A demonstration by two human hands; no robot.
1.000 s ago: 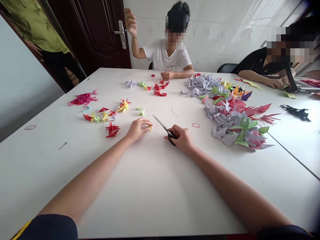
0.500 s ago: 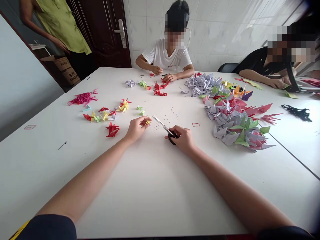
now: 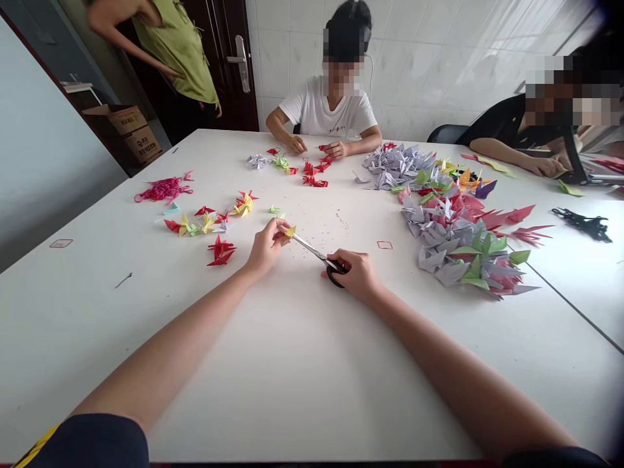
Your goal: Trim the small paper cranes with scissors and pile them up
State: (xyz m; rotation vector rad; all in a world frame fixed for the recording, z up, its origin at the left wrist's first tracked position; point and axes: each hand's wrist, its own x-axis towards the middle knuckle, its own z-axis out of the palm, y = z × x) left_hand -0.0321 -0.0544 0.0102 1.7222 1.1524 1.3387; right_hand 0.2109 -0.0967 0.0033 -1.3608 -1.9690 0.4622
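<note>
Yellow folded paper sat pinched in the left hand near the frame's middle, while the right hand clenched the scissors, their long blades running up-left, tips just beside the paper.

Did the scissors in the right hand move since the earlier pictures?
Yes. The tips of the scissors swung left, farther from the small red loop, and now reach the yellow paper piece in the left hand.
</note>
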